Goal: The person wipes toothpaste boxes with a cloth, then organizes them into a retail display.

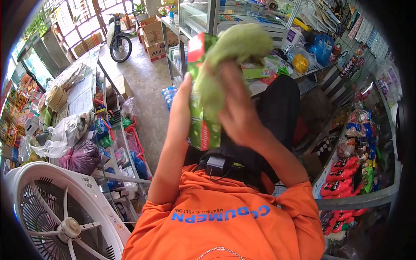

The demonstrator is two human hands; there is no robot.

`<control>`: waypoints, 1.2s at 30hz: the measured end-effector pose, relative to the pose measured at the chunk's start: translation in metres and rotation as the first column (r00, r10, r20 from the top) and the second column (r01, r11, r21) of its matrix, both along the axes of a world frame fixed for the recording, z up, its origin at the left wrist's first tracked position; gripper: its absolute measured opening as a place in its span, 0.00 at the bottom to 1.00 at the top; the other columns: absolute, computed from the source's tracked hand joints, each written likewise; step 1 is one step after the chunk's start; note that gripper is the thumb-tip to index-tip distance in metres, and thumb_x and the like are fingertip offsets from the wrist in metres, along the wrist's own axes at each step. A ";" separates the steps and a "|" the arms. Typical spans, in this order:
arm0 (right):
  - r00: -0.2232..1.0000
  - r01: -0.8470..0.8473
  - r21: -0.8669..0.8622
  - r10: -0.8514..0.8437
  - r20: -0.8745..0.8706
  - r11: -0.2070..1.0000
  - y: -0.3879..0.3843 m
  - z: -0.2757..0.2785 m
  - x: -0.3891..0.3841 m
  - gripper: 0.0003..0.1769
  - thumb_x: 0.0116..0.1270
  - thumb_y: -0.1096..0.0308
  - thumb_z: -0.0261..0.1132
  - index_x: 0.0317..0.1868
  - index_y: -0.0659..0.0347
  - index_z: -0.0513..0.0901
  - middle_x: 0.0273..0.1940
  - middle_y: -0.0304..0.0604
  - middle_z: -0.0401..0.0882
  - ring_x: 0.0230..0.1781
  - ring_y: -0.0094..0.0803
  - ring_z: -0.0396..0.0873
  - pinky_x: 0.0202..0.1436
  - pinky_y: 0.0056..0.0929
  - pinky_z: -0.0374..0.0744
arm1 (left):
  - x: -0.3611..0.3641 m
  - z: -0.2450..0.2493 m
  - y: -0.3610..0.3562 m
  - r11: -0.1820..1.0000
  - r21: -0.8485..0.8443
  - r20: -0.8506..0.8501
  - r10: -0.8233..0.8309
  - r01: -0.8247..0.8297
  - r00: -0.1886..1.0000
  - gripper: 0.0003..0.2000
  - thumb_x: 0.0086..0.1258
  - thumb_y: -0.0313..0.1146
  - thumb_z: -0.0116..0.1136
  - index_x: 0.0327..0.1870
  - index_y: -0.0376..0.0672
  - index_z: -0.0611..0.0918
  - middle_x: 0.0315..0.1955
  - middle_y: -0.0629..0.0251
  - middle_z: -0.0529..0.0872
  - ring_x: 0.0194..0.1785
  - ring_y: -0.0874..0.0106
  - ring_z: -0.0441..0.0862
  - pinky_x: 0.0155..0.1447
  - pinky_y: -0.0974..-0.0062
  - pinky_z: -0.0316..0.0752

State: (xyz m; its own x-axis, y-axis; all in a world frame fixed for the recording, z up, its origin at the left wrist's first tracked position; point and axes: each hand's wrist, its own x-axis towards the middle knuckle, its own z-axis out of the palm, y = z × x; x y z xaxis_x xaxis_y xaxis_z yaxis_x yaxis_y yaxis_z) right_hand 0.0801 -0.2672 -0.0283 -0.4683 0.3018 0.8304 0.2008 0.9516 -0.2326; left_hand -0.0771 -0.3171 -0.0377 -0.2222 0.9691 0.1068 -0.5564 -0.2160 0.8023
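1. Colgate carton point(200, 123) above lap point(279, 104): left hand point(185, 93) clasps one edge; uneven support could cause tipping.
2. Right hand point(240, 115) against green cloth point(242, 43): grip unclear; loose folds could snag.

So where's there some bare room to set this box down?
The clearest patch looks like the floor, bordered by the motorbike, cardboard boxes and glass cabinet. It's crowded around the purple bag on your left, and around the blue bag and yellow bag ahead, right.
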 end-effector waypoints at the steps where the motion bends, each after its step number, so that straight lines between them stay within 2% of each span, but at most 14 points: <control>1: 0.980 -0.063 0.011 0.060 0.192 0.998 -0.017 -0.010 0.008 0.45 0.68 0.69 0.67 0.85 0.53 0.61 0.82 0.58 0.56 0.84 0.65 0.51 0.87 0.56 0.48 | -0.012 -0.012 0.009 0.998 0.029 0.108 -0.062 0.060 0.992 0.26 0.87 0.51 0.47 0.67 0.35 0.80 0.57 0.56 0.88 0.53 0.71 0.89 0.59 0.72 0.84; 2: 0.919 -0.131 0.010 0.117 0.377 0.991 -0.027 -0.017 0.013 0.45 0.68 0.69 0.67 0.84 0.52 0.62 0.81 0.55 0.59 0.83 0.65 0.53 0.87 0.56 0.49 | -0.022 -0.023 0.015 0.992 0.063 0.213 -0.124 0.113 0.969 0.27 0.86 0.52 0.48 0.68 0.35 0.79 0.58 0.55 0.88 0.53 0.68 0.89 0.60 0.69 0.85; 6: 0.902 -0.193 0.182 0.102 0.419 0.964 -0.015 -0.005 0.015 0.36 0.72 0.64 0.65 0.80 0.55 0.70 0.81 0.55 0.60 0.84 0.59 0.56 0.87 0.51 0.52 | -0.020 -0.024 0.020 0.995 0.030 0.178 -0.097 0.094 0.979 0.27 0.86 0.51 0.49 0.69 0.35 0.78 0.58 0.52 0.87 0.55 0.66 0.89 0.59 0.66 0.86; 8: 0.983 -0.025 -0.085 0.040 0.181 0.996 0.025 0.006 0.007 0.35 0.72 0.66 0.64 0.79 0.54 0.72 0.81 0.55 0.61 0.84 0.57 0.55 0.86 0.52 0.54 | -0.003 -0.019 0.018 1.000 0.026 0.034 0.013 -0.013 0.999 0.25 0.86 0.50 0.51 0.68 0.36 0.79 0.56 0.55 0.88 0.52 0.69 0.90 0.54 0.71 0.88; 12: 0.999 0.010 -0.088 -0.013 -0.033 0.996 0.048 0.007 0.010 0.40 0.67 0.63 0.68 0.81 0.50 0.70 0.80 0.51 0.63 0.83 0.57 0.58 0.85 0.54 0.58 | 0.007 -0.014 0.025 0.994 -0.082 -0.012 -0.073 0.072 0.997 0.24 0.85 0.49 0.50 0.67 0.37 0.80 0.51 0.58 0.89 0.45 0.69 0.91 0.47 0.74 0.87; 15: 0.993 -0.050 0.047 0.045 0.112 0.998 -0.004 -0.008 0.023 0.39 0.67 0.65 0.68 0.80 0.52 0.71 0.79 0.54 0.64 0.82 0.56 0.60 0.84 0.54 0.59 | -0.005 -0.020 0.043 0.980 0.041 0.267 -0.201 0.197 0.943 0.25 0.85 0.50 0.51 0.66 0.37 0.81 0.52 0.56 0.90 0.47 0.67 0.91 0.49 0.68 0.89; 17: 0.888 -0.219 0.113 0.150 0.434 0.969 -0.025 -0.013 0.038 0.38 0.66 0.65 0.68 0.78 0.55 0.73 0.77 0.55 0.67 0.79 0.56 0.63 0.84 0.57 0.59 | 0.001 -0.005 0.032 0.990 -0.037 0.217 -0.128 0.139 0.968 0.25 0.84 0.50 0.52 0.67 0.38 0.81 0.53 0.57 0.90 0.48 0.68 0.91 0.49 0.68 0.89; 20: 0.950 -0.076 0.193 0.013 0.311 0.978 0.001 -0.026 0.036 0.35 0.67 0.64 0.69 0.75 0.55 0.75 0.74 0.54 0.71 0.77 0.56 0.65 0.84 0.55 0.59 | 0.011 0.002 0.022 0.972 -0.157 0.281 -0.125 0.174 0.952 0.25 0.84 0.50 0.52 0.67 0.39 0.80 0.53 0.58 0.90 0.48 0.69 0.91 0.49 0.70 0.88; 22: 0.980 0.004 0.300 -0.064 0.188 0.954 0.041 -0.015 0.030 0.33 0.69 0.63 0.69 0.74 0.57 0.76 0.72 0.55 0.72 0.76 0.57 0.66 0.83 0.55 0.60 | 0.013 -0.004 0.026 0.991 -0.117 0.038 -0.066 0.070 0.997 0.24 0.84 0.49 0.53 0.65 0.38 0.82 0.50 0.59 0.91 0.45 0.72 0.91 0.46 0.72 0.88; 24: 0.998 -0.027 -0.351 0.046 0.046 0.936 0.064 0.007 0.030 0.33 0.71 0.61 0.69 0.75 0.58 0.76 0.72 0.55 0.72 0.77 0.57 0.65 0.83 0.58 0.59 | 0.010 0.001 0.022 0.965 -0.231 -0.011 -0.129 0.123 0.992 0.23 0.84 0.49 0.54 0.65 0.37 0.81 0.47 0.61 0.91 0.41 0.73 0.92 0.44 0.74 0.88; 25: 0.998 -0.032 -0.345 0.048 0.036 0.938 0.065 0.007 0.028 0.33 0.71 0.61 0.69 0.75 0.58 0.76 0.72 0.55 0.72 0.77 0.57 0.65 0.83 0.58 0.59 | 0.010 0.003 0.022 0.975 -0.186 0.053 -0.115 0.122 0.992 0.24 0.84 0.49 0.54 0.65 0.37 0.81 0.47 0.61 0.92 0.40 0.73 0.92 0.43 0.75 0.88; 27: 0.987 0.151 0.107 -0.156 0.041 0.983 0.062 0.002 0.019 0.36 0.71 0.61 0.68 0.78 0.55 0.72 0.74 0.53 0.71 0.78 0.57 0.65 0.83 0.59 0.59 | 0.003 0.004 0.030 0.984 -0.135 0.104 -0.100 0.114 0.990 0.24 0.84 0.49 0.54 0.65 0.37 0.81 0.47 0.61 0.92 0.38 0.73 0.92 0.42 0.76 0.88; 33: 0.914 -0.141 0.213 0.044 0.403 0.967 -0.005 -0.003 0.028 0.39 0.72 0.61 0.67 0.82 0.47 0.67 0.78 0.49 0.67 0.79 0.57 0.64 0.83 0.55 0.61 | -0.004 0.008 0.038 0.990 -0.105 0.131 -0.078 0.092 0.988 0.26 0.85 0.52 0.50 0.69 0.38 0.79 0.57 0.55 0.88 0.54 0.68 0.90 0.55 0.67 0.88; 36: 0.987 -0.025 -0.012 0.027 0.159 1.000 0.033 0.007 0.019 0.37 0.74 0.61 0.66 0.81 0.51 0.68 0.77 0.50 0.68 0.79 0.55 0.64 0.83 0.53 0.60 | -0.005 -0.014 0.030 0.985 0.022 0.038 -0.171 0.171 0.984 0.29 0.84 0.53 0.53 0.72 0.37 0.76 0.58 0.59 0.87 0.53 0.71 0.89 0.54 0.71 0.86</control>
